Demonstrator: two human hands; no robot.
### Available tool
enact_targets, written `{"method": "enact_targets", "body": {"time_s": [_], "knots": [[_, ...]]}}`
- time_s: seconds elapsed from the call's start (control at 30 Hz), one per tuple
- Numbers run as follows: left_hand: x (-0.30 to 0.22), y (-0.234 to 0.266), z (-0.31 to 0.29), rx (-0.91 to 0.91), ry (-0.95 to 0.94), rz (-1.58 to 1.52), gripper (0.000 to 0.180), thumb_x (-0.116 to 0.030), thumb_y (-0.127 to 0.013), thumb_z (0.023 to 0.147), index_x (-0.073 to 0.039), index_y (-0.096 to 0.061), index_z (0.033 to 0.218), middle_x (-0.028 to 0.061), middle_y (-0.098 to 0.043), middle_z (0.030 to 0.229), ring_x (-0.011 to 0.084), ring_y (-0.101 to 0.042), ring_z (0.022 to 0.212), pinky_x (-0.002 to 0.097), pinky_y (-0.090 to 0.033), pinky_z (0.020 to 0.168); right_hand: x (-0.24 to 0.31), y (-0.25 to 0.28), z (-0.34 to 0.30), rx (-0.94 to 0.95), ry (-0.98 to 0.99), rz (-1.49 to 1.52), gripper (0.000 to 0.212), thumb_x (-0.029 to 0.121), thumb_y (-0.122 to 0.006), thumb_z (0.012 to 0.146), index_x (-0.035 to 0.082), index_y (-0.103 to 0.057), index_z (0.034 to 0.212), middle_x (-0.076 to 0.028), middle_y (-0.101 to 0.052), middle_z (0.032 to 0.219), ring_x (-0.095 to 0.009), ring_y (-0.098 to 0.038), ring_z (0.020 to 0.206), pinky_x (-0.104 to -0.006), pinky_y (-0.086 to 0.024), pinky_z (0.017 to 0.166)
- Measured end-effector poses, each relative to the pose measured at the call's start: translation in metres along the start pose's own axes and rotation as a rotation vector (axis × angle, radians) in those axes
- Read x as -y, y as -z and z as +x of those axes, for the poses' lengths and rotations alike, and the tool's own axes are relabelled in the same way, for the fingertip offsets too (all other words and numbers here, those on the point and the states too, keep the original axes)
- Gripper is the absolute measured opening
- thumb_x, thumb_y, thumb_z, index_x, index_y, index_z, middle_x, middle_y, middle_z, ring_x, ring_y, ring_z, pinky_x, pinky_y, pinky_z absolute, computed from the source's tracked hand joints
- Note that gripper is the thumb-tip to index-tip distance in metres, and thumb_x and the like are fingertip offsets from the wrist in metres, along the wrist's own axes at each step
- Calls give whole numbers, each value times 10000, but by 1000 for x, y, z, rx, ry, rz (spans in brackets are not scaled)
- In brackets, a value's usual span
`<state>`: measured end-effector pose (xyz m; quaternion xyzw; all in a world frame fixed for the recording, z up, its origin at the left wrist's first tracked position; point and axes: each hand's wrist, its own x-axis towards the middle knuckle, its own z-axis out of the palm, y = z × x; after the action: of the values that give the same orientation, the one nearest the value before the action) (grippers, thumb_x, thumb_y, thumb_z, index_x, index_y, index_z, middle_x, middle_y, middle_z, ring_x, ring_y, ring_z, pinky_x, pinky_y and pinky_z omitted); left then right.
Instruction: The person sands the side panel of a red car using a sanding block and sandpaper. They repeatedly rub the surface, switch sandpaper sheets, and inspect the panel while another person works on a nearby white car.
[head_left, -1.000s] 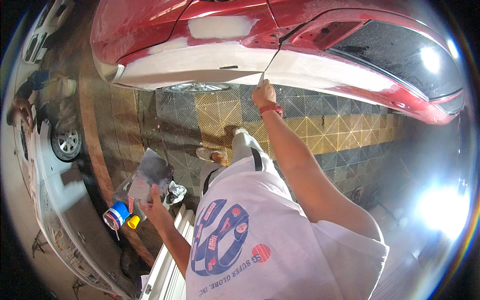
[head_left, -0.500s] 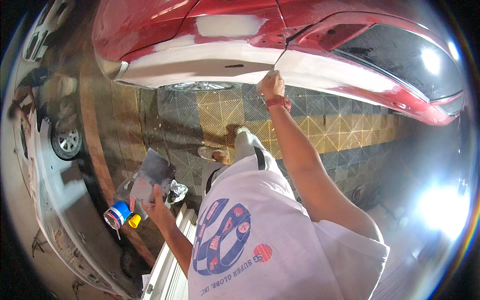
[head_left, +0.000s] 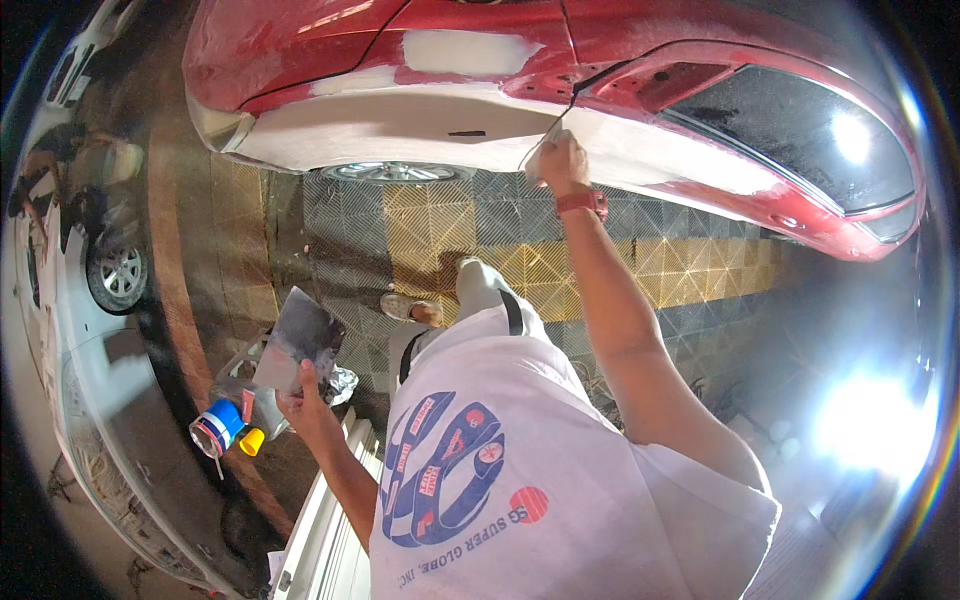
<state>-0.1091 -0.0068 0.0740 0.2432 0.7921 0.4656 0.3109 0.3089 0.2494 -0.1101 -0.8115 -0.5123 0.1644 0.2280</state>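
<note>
Right hand [head_left: 563,162] slightly farther right, grip closed on thin pale flat spreader [head_left: 533,158] at red car's whitish flank [head_left: 500,112], suggesting work shifts along it; left hand [head_left: 306,402] grips grey rectangular board [head_left: 308,328], near left.

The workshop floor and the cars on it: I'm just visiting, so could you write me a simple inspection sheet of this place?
Surface: gray and yellow patterned floor tiles.
Job's things: red car with pale patches along its side; flat dark plate with a pale smear; thin pale tool.
Clutter: blue-and-white can, yellow cup and crumpled silvery sheet, all near the plate.
Hands: left hand holds the plate; right hand grips the tool by the car's panel seam; contact cannot be told.
Cables: nothing seen.
Surroundings: pale car at left; glaring lamp at right.
</note>
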Motion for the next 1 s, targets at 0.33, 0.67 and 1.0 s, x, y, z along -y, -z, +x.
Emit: {"method": "enact_targets", "body": {"time_s": [0.33,0.67,1.0], "knots": [[-1,-14,-6,-13,101,19,544,-257,-762,966,56,-535,1349,127,-639,1236,207,-605,1091,345,-468,978,-12,-1,0,126,17,-59,351,213,-542,890,-57,-595,1108,-355,-685,1060,-537,-662,983,-582,-540,896],[34,14,-27,-68,191,146,522,-230,-759,964,42,-552,1360,115,-639,1251,190,-601,1103,327,-458,984,-45,-95,-14,313,-168,-120,388,228,-536,905,-65,-611,1148,-349,-699,1073,-502,-683,1045,-556,-544,942],[39,6,-48,-91,240,227,494,-236,-761,966,41,-571,1328,117,-652,1247,186,-608,1099,327,-454,995,-100,-158,-4,484,-196,-72,448,255,-566,903,-62,-615,1216,-347,-689,1146,-481,-681,1088,-535,-552,950]]}}
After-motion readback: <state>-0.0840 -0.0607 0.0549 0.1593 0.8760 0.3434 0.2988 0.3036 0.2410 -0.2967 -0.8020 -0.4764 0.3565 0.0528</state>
